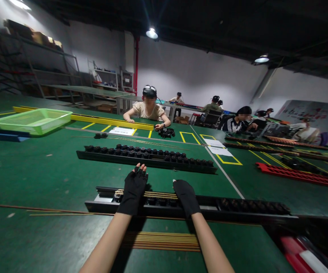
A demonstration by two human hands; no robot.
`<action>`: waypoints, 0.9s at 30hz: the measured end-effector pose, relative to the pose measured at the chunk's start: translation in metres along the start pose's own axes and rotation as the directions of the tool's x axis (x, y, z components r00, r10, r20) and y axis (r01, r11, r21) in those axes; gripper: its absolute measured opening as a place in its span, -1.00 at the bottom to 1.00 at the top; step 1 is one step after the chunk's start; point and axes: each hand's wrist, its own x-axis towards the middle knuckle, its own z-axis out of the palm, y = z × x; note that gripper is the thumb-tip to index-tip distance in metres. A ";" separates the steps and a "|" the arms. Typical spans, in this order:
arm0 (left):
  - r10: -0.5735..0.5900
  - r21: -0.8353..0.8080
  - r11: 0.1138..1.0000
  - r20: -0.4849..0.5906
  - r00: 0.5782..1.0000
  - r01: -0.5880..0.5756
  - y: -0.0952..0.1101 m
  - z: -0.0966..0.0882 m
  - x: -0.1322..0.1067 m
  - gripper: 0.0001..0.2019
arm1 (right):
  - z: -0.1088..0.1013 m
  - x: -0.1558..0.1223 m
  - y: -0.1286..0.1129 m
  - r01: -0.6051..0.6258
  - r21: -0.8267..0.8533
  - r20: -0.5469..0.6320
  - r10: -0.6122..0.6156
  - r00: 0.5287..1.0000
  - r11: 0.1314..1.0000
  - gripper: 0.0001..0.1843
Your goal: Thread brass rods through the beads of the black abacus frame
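Note:
In fingerless black gloves, both hands are over a long black channel rail (pixel 158 211) on the green table. My left hand (pixel 132 189) has its fingers stretched forward past the rail's far side. My right hand (pixel 186 195) rests further along the rail; one fingertip shows and its other fingers are hidden. Thin brass rods (pixel 160 195) lie along the rail, passing under my left hand and reaching my right. Dark round parts (pixel 250 206) sit in a row in the rail's right end. More brass rods (pixel 164 241) lie side by side between my forearms.
Beyond my hands lies a second black rail (pixel 152 160) filled with round parts. A green basket (pixel 35 120) stands left, near a yellow rail (pixel 110 122). A red rail (pixel 297 176) lies right. Across the table a co-worker (pixel 147 110) leans over it; others sit behind.

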 end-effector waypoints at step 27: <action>-0.015 -0.006 1.000 0.006 1.000 0.015 0.000 0.002 -0.002 -0.65 | -0.047 0.048 -0.034 -0.171 -0.070 -0.045 0.168 0.985 0.983 -0.49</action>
